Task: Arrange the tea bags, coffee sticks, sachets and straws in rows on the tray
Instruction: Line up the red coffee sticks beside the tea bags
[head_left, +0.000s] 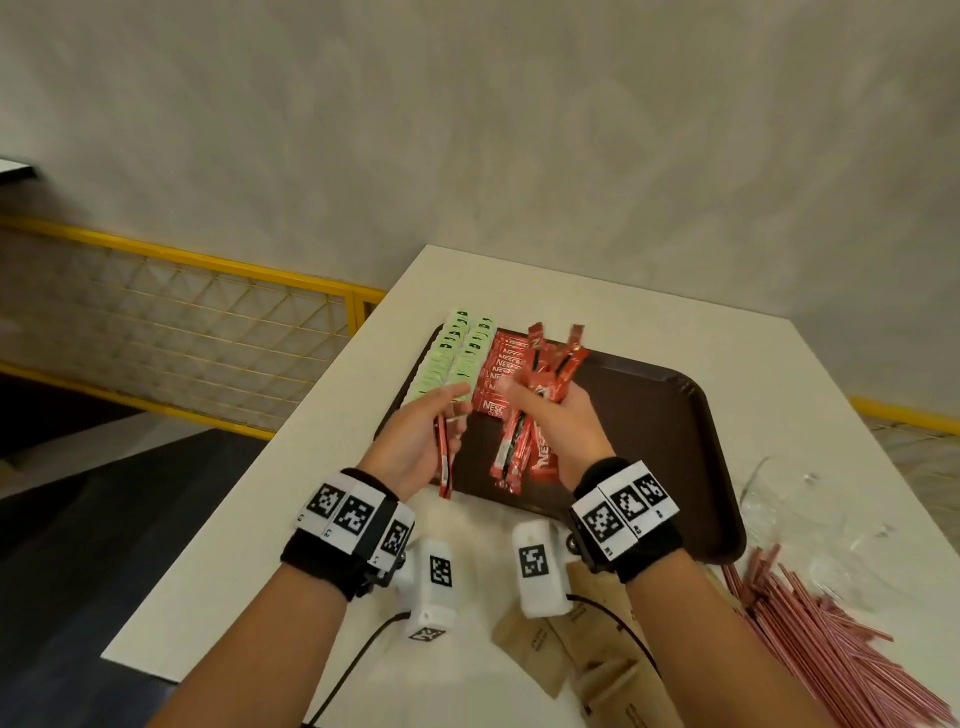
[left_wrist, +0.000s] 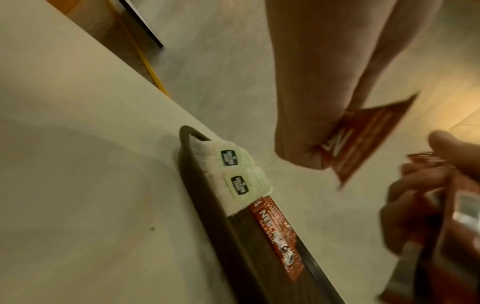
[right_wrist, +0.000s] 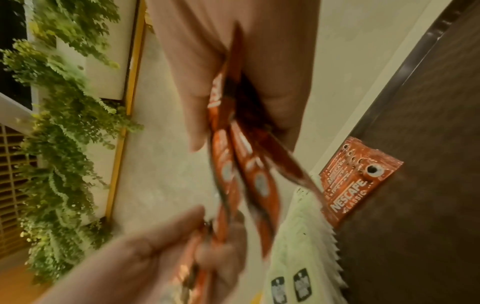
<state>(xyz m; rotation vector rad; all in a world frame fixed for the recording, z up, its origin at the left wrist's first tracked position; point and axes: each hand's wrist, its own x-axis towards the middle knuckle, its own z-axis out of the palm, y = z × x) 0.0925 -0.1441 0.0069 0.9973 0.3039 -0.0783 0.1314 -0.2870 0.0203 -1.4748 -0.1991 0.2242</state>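
Observation:
A dark brown tray (head_left: 649, 415) lies on the white table (head_left: 291, 499). Two rows of green tea bags (head_left: 457, 358) fill its left side, and a row of red coffee sticks (head_left: 501, 379) lies beside them. My left hand (head_left: 447, 415) pinches a single red coffee stick (head_left: 444, 462) over the tray's near left corner. My right hand (head_left: 550, 415) grips a bundle of coffee sticks (head_left: 545, 374) upright above the tray. The right wrist view shows that bundle (right_wrist: 244, 168) fanning out below my palm, with the tea bags (right_wrist: 298, 257) underneath.
Pink straws (head_left: 831, 639) lie heaped at the near right of the table. Brown paper sachets (head_left: 587, 644) sit near the front edge, and clear plastic (head_left: 795, 499) lies right of the tray. The tray's right half is bare. A yellow railing (head_left: 182, 260) runs at the left.

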